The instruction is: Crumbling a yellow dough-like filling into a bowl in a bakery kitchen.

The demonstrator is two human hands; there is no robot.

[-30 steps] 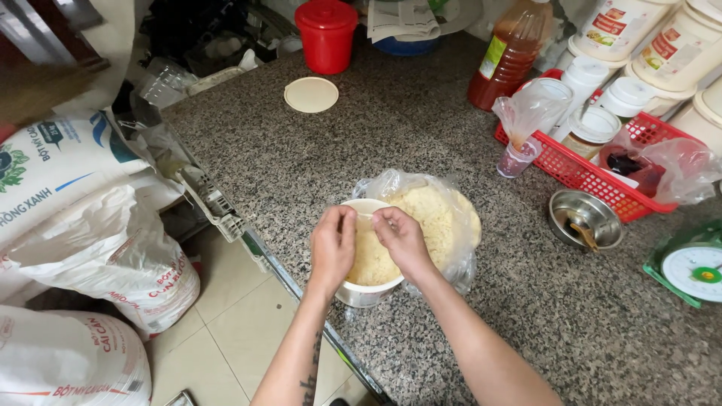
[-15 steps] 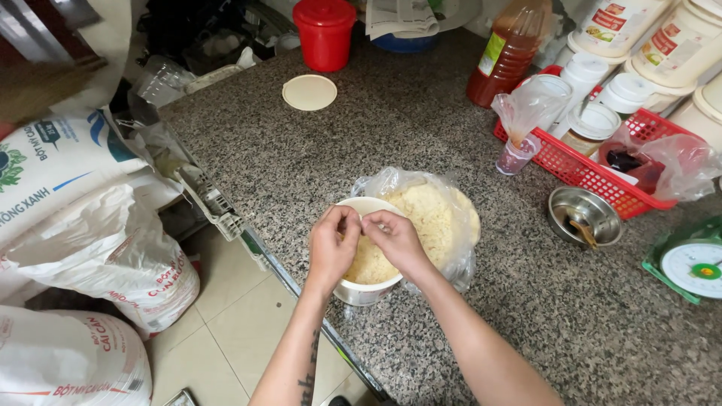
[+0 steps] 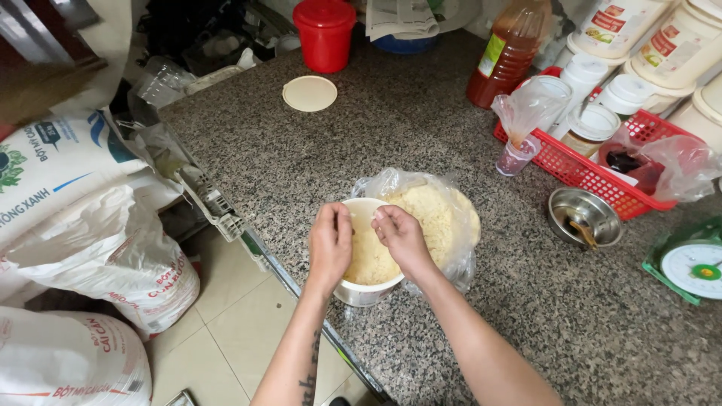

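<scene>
While both hands, left hand (image 3: 331,239) and right hand (image 3: 401,237), pinch yellowish crumbs over one white bowl (image 3: 366,280) near the counter edge, one clear plastic bag (image 3: 444,218) of the same crumbs leans against it.

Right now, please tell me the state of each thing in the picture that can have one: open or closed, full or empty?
White tub: open, holding pale crumbs.
Plastic bag: open, filled with crumbs.
Left hand: over the tub, fingers pinched.
Right hand: over the tub, fingers pinched.
Red container: lid on.
Round lid: off, flat on the counter.
Bottle: about full of amber liquid.
Steel bowl: almost empty.
</scene>
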